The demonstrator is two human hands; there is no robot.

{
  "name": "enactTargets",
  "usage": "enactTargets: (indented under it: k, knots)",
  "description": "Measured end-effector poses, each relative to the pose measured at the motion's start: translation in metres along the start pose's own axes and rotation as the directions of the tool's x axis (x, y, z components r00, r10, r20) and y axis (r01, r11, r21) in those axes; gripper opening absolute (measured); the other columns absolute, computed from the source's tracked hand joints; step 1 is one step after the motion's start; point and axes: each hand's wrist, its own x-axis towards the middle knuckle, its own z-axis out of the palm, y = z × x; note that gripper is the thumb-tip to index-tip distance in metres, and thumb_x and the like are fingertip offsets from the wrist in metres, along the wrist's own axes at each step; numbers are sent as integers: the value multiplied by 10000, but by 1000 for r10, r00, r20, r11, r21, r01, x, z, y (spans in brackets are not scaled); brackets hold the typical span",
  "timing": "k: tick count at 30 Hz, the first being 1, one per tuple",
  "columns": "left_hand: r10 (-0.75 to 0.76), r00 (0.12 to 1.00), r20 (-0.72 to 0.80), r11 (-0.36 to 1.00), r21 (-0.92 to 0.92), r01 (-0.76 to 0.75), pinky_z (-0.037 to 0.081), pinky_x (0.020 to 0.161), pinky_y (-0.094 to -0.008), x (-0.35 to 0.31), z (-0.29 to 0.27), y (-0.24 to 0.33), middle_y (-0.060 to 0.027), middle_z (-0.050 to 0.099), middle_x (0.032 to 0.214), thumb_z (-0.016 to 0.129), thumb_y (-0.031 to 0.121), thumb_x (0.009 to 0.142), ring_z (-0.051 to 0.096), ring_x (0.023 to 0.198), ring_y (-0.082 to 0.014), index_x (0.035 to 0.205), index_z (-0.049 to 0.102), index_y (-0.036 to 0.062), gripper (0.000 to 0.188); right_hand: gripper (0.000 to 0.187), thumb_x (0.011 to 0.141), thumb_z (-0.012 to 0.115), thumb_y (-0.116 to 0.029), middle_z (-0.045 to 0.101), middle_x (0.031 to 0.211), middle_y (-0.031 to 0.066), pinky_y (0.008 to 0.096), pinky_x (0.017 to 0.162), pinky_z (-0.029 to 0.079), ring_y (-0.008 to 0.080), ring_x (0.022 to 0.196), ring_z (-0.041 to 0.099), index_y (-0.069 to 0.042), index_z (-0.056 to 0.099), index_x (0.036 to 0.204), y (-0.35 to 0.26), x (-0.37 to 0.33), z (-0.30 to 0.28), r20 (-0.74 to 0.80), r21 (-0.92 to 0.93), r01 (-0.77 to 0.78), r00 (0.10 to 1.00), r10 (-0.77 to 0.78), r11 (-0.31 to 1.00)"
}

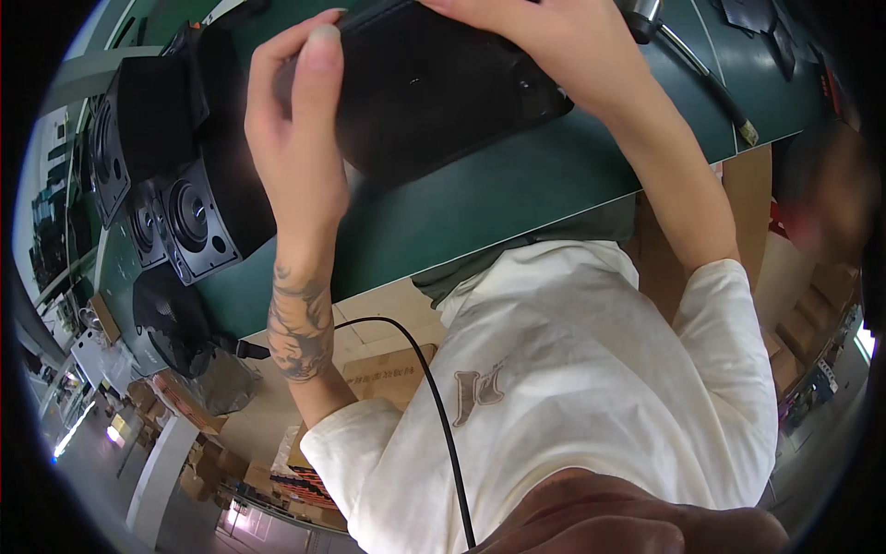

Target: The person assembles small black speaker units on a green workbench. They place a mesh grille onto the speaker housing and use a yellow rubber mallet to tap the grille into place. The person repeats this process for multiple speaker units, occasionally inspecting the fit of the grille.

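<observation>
A black speaker cabinet [434, 102] is tilted over the green worktable, its dark face toward me. A small round fitting shows near its right end. My left hand [300, 129] grips the cabinet's left end, with the thumb and a finger bent at its edge. Along the upper right edge lies my right hand [563, 46], its fingers partly cut off by the top of the view and curled over the cabinet. To the left of my left hand stand several black speakers; the nearest speaker [198, 217] shows its round cone.
On the green worktable [572, 175] a hammer [697, 65] lies at the right. Dark flat pieces [752, 18] are at the far right. A round black object [171, 319] sits at the left table edge. Cardboard boxes [383, 374] are below, and a black cable [434, 383] hangs before my shirt.
</observation>
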Motion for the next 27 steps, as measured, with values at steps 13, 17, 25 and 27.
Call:
enactTargets:
  k: [13,17,25,27]
  knots:
    - [-537,841,-68,723,-551,417,585,928,-388,39,16,-22,-177,744,1106,649,125,985,727,999,-282,1148,699,-58,249,186,929,687,-114,679,844,141,337,611,533,199,678,645,70,674,955,11,31,2,198,493,-430,902,384,756]
    - [-510,859,48,716,-529,455,603,892,-408,36,10,-21,-195,745,1069,638,147,1003,733,969,-308,1102,699,-55,233,169,918,665,-103,673,803,128,362,579,497,205,653,624,63,685,894,-1,30,11,129,435,-479,871,473,763]
    - [-82,996,-42,995,46,84,517,949,-293,44,13,-18,-106,729,1119,649,112,1009,669,1057,-167,1175,696,-40,230,219,915,704,-172,717,959,100,369,732,502,191,830,647,16,744,1020,20,36,-4,191,389,-373,927,323,842]
    - [130,988,82,951,272,-148,502,987,-287,44,10,-9,-94,733,1127,646,120,1016,661,1099,-169,1207,699,-29,248,233,913,717,-178,726,1023,112,369,767,511,204,879,661,8,749,1051,21,39,-6,204,407,-393,919,337,825]
